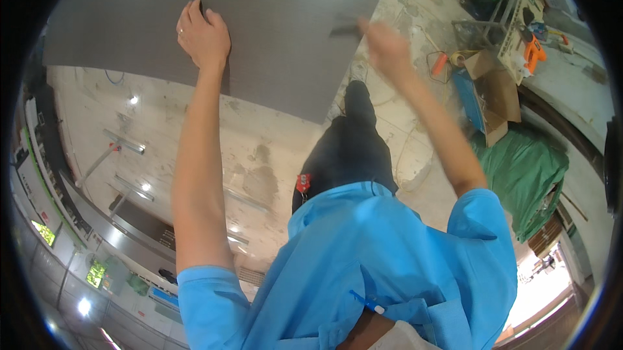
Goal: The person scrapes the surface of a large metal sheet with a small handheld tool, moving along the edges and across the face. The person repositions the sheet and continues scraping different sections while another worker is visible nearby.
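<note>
A large dark grey sheet (pixel 279 45) spreads across the upper part of the head view, with one corner pointing toward me. My left hand (pixel 203 37) rests on it near the front edge, fingers slightly bent and a ring on one of them. Over the sheet's right edge, my right hand (pixel 389 51) is closed and blurred by motion. From its fingers a dark, thin tool (pixel 345 30) sticks out to the left above the sheet; its kind is too smeared to make out.
At right stand an open cardboard box (pixel 496 93), a green plastic bag (pixel 522 168) and a shelf holding an orange tool (pixel 534 54). A red paint roller (pixel 440 63) lies on the stained floor (pixel 259 155). Metal legs (pixel 97 165) rise on the left.
</note>
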The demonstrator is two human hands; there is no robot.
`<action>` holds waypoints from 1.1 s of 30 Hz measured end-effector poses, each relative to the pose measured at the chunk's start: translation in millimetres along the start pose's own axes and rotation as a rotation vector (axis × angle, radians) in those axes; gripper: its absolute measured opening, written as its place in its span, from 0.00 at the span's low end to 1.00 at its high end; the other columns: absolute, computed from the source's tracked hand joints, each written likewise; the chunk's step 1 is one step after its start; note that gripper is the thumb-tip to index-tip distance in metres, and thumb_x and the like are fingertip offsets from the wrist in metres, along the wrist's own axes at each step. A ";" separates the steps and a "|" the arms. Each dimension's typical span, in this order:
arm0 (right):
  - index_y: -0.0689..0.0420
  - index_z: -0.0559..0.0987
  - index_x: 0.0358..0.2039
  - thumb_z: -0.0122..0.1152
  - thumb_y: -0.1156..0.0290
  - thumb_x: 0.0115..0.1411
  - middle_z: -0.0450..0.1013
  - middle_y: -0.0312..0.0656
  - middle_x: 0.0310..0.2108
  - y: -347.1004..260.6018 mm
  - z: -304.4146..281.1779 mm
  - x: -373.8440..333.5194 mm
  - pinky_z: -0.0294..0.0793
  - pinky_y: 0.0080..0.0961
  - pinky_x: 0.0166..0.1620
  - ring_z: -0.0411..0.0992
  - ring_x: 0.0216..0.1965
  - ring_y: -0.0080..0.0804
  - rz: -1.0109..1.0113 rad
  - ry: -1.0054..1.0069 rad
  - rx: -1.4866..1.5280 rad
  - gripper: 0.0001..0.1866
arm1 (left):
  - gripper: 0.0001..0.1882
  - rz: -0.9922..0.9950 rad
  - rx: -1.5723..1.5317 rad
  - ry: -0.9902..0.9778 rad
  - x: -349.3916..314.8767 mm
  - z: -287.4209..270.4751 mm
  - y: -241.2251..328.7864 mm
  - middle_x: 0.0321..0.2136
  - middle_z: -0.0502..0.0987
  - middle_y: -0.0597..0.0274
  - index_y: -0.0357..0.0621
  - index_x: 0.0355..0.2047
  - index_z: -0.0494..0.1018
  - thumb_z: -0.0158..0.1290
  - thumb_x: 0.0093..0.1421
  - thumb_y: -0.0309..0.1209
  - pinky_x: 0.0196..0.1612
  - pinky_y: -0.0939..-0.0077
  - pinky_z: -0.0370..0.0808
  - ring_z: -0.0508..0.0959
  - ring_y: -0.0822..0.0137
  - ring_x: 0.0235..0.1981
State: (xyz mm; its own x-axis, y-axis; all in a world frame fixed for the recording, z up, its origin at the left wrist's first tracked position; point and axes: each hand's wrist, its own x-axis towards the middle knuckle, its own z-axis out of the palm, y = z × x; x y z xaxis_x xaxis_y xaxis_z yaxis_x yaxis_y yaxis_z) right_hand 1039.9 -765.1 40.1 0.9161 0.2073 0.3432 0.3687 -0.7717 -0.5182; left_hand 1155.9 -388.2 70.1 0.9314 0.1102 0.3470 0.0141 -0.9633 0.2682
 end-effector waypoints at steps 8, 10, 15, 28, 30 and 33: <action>0.52 0.83 0.55 0.62 0.78 0.59 0.82 0.44 0.39 -20.9 -15.8 1.2 0.82 0.41 0.37 0.83 0.39 0.44 -0.019 -0.068 0.130 0.23 | 0.24 0.002 0.002 0.019 1.2 2.0 1.1 0.68 0.73 0.53 0.45 0.65 0.74 0.50 0.72 0.38 0.73 0.48 0.63 0.68 0.49 0.71; 0.52 0.84 0.54 0.62 0.78 0.60 0.83 0.45 0.40 19.0 -9.3 30.2 0.82 0.40 0.37 0.83 0.39 0.45 0.056 0.084 0.094 0.21 | 0.24 -0.025 0.008 0.008 0.6 3.0 -0.1 0.68 0.73 0.53 0.45 0.65 0.75 0.50 0.72 0.38 0.72 0.47 0.63 0.68 0.49 0.71; 0.51 0.83 0.58 0.63 0.80 0.57 0.81 0.44 0.38 -57.2 9.5 -43.2 0.82 0.36 0.35 0.81 0.32 0.45 -0.032 0.055 0.087 0.27 | 0.24 0.016 -0.005 0.061 0.6 5.1 -2.8 0.67 0.74 0.53 0.45 0.65 0.75 0.50 0.72 0.38 0.72 0.47 0.63 0.69 0.49 0.70; 0.55 0.84 0.56 0.62 0.80 0.57 0.82 0.46 0.43 -67.8 7.2 -49.6 0.83 0.39 0.38 0.82 0.36 0.46 0.044 -0.046 0.130 0.25 | 0.22 -0.010 0.017 0.035 2.4 0.1 1.3 0.64 0.75 0.44 0.40 0.63 0.73 0.52 0.71 0.33 0.72 0.51 0.66 0.71 0.45 0.69; 0.57 0.83 0.59 0.63 0.81 0.54 0.79 0.45 0.37 -126.9 10.3 -84.3 0.81 0.35 0.32 0.81 0.32 0.42 -0.031 0.056 0.205 0.29 | 0.21 0.024 0.009 0.079 3.6 -0.6 1.4 0.63 0.76 0.45 0.40 0.62 0.74 0.52 0.70 0.32 0.71 0.51 0.67 0.71 0.45 0.67; 0.58 0.83 0.54 0.64 0.81 0.53 0.79 0.44 0.36 -151.3 -4.8 -97.4 0.82 0.34 0.33 0.81 0.32 0.40 -0.079 -0.181 0.260 0.25 | 0.23 0.025 0.033 0.046 4.3 -1.0 0.9 0.65 0.75 0.47 0.41 0.64 0.73 0.51 0.72 0.35 0.72 0.51 0.65 0.70 0.45 0.69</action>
State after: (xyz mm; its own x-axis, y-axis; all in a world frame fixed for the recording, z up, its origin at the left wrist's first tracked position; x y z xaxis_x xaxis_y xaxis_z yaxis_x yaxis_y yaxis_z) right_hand 894.2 -671.4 88.8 0.8874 0.3821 0.2580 0.4467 -0.5739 -0.6864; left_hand 1159.5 -388.4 72.7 0.9137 0.0963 0.3948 0.0037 -0.9735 0.2288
